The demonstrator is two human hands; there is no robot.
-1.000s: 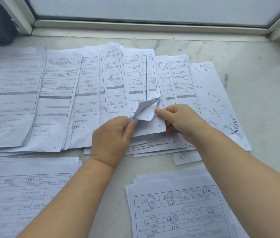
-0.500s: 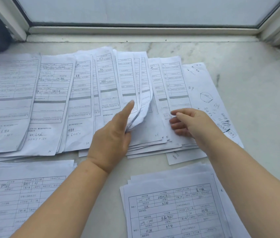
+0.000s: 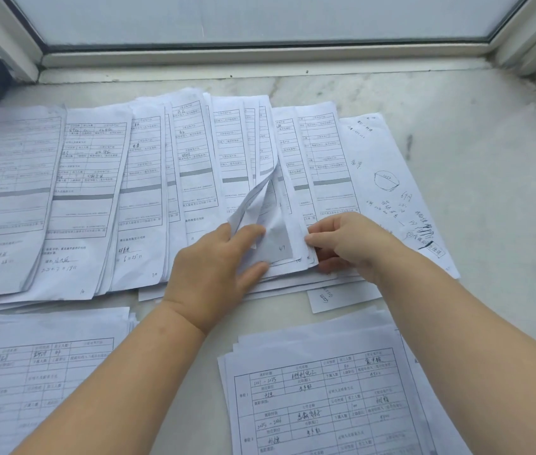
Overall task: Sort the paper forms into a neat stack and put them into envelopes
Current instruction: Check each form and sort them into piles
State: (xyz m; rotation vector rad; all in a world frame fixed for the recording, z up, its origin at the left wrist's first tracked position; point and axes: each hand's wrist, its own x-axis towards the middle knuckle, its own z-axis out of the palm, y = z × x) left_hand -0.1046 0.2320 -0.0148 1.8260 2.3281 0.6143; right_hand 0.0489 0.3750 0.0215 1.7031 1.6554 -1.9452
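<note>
White forms [image 3: 194, 165] with grey-banded black grids (apparently handwritten) on pale marbled sill [image 3: 490, 159]

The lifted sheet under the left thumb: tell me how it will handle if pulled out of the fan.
The sheet is probably floppy: its corner already curls and creases where the left hand lifts it. It looks light and likely to tear or crumple if yanked, since neighbouring forms overlap it.

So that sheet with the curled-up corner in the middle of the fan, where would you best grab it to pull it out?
Probably at its lifted lower corner, coming from the near edge. The curled sheet already stands off the fanned forms there, where the left hand holds it up, so fingers can slip beneath. Its upper part lies flat, tucked between neighbours. The right hand pinches the adjoining sheets' edges.
</note>
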